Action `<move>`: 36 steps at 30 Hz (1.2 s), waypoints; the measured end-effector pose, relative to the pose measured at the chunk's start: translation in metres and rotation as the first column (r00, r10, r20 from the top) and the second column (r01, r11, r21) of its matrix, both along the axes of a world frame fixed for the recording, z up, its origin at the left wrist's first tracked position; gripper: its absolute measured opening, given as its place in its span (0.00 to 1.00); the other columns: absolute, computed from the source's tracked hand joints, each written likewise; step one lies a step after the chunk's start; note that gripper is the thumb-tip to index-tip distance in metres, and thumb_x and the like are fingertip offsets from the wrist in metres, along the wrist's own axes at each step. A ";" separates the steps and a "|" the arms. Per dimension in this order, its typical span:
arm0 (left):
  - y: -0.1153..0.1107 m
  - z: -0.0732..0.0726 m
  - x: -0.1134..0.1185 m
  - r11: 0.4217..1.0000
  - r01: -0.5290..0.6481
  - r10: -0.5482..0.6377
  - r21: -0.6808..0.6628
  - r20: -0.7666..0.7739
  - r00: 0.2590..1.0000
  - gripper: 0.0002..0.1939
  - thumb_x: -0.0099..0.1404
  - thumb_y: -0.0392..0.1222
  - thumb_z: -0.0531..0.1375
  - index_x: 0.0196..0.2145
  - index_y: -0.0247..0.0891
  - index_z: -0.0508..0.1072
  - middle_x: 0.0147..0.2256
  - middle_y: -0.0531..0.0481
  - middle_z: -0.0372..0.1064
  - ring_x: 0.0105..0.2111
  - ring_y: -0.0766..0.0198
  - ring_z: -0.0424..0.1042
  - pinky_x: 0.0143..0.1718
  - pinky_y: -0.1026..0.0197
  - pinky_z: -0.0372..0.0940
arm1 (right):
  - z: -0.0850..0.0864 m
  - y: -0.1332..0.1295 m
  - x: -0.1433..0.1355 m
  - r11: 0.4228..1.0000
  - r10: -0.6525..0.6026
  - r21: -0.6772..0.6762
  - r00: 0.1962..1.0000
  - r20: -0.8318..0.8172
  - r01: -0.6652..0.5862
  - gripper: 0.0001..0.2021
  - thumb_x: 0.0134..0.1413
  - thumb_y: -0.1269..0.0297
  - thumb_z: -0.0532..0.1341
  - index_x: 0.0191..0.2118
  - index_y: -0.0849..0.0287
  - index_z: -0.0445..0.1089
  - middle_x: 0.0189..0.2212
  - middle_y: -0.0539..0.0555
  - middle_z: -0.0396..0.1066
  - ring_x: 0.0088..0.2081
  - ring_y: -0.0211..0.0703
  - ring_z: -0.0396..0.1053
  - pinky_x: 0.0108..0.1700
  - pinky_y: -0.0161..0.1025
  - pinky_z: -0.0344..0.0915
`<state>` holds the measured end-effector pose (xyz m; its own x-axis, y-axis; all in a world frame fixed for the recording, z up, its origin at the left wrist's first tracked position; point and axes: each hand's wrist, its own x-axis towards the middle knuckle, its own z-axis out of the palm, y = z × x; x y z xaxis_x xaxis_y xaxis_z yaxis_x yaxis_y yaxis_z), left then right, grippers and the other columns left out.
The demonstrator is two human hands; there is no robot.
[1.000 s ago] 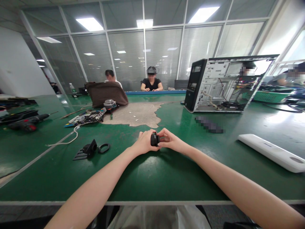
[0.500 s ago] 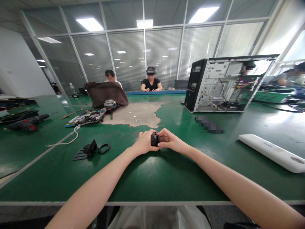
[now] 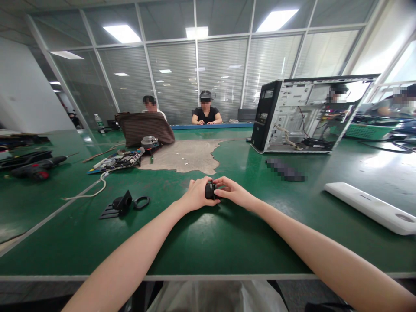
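Note:
A small black part (image 3: 210, 190) is held just above the green tabletop (image 3: 201, 251), near the middle of the view. My left hand (image 3: 197, 193) wraps round its left side, with fingers behind and the thumb below. From the right, the fingertips of my right hand (image 3: 231, 191) grip the same part at its right face. To the left on the table lie a black bracket (image 3: 121, 203) with a slotted base and a black ring (image 3: 141, 202).
An open computer case (image 3: 292, 117) stands at the back right, a white device (image 3: 370, 208) at the right. Circuit boards (image 3: 118, 160), a brown cloth-covered object (image 3: 144, 128) and a drill (image 3: 40, 168) are at the left. Two people (image 3: 206, 113) sit beyond the table.
The fingers of my right hand have shifted slightly on the black part, and the part has turned a little. My left hand has stayed nearly still.

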<state>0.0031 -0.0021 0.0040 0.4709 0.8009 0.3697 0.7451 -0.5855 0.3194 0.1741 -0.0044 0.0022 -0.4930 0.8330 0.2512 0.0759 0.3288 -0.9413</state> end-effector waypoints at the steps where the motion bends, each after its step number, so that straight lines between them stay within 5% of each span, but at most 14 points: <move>1: 0.000 0.000 0.000 1.000 0.001 -0.001 0.000 0.002 1.000 0.30 0.44 0.54 0.62 0.43 0.42 0.58 0.38 0.51 0.64 0.39 0.55 0.64 0.39 0.56 0.51 | 0.000 0.000 0.001 1.000 0.021 0.005 1.000 -0.005 -0.021 0.15 0.43 0.62 0.62 0.38 0.58 0.60 0.36 0.52 0.64 0.39 0.39 0.64 0.43 0.42 0.62; 5: -0.002 0.001 0.000 1.000 -0.005 0.005 -0.013 0.005 1.000 0.28 0.44 0.52 0.62 0.42 0.42 0.59 0.39 0.51 0.64 0.39 0.55 0.64 0.39 0.56 0.51 | 0.002 -0.003 0.001 0.997 0.072 0.025 0.997 -0.032 -0.072 0.15 0.41 0.62 0.63 0.35 0.58 0.59 0.35 0.51 0.66 0.39 0.39 0.65 0.42 0.41 0.62; 15: 0.000 0.001 -0.001 1.000 0.008 -0.008 -0.003 -0.002 1.000 0.30 0.44 0.55 0.61 0.43 0.42 0.58 0.39 0.50 0.64 0.39 0.55 0.64 0.39 0.56 0.52 | -0.003 0.003 -0.001 0.998 -0.059 -0.014 0.998 0.014 0.059 0.13 0.44 0.60 0.61 0.37 0.58 0.61 0.36 0.52 0.64 0.37 0.40 0.65 0.42 0.43 0.62; 21: 0.000 -0.001 -0.001 1.000 0.008 -0.008 0.011 0.006 1.000 0.29 0.44 0.52 0.61 0.43 0.42 0.58 0.39 0.51 0.64 0.39 0.55 0.64 0.39 0.56 0.51 | 0.002 -0.003 0.002 0.995 0.099 0.011 0.994 -0.046 -0.098 0.15 0.40 0.65 0.64 0.35 0.58 0.58 0.35 0.51 0.65 0.41 0.40 0.64 0.42 0.42 0.62; 31: 0.001 -0.002 -0.001 1.000 0.017 -0.017 0.019 0.001 1.000 0.30 0.44 0.55 0.61 0.43 0.41 0.58 0.39 0.51 0.64 0.38 0.55 0.64 0.38 0.56 0.51 | -0.002 0.002 -0.001 0.999 -0.035 -0.009 0.999 -0.012 0.035 0.13 0.44 0.63 0.61 0.37 0.58 0.60 0.35 0.52 0.63 0.38 0.39 0.64 0.42 0.42 0.62; 36: 0.001 -0.002 -0.001 1.000 0.017 -0.017 0.019 0.003 1.000 0.29 0.44 0.53 0.61 0.43 0.42 0.57 0.39 0.52 0.64 0.38 0.56 0.64 0.38 0.57 0.51 | 0.001 -0.001 0.002 0.998 0.061 0.011 0.998 -0.025 -0.061 0.15 0.40 0.66 0.64 0.35 0.59 0.59 0.35 0.52 0.65 0.40 0.40 0.64 0.43 0.42 0.61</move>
<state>0.0017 -0.0014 0.0023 0.4829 0.7859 0.3863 0.7340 -0.6038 0.3108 0.1762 -0.0056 0.0031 -0.5364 0.7986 0.2729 0.0314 0.3420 -0.9392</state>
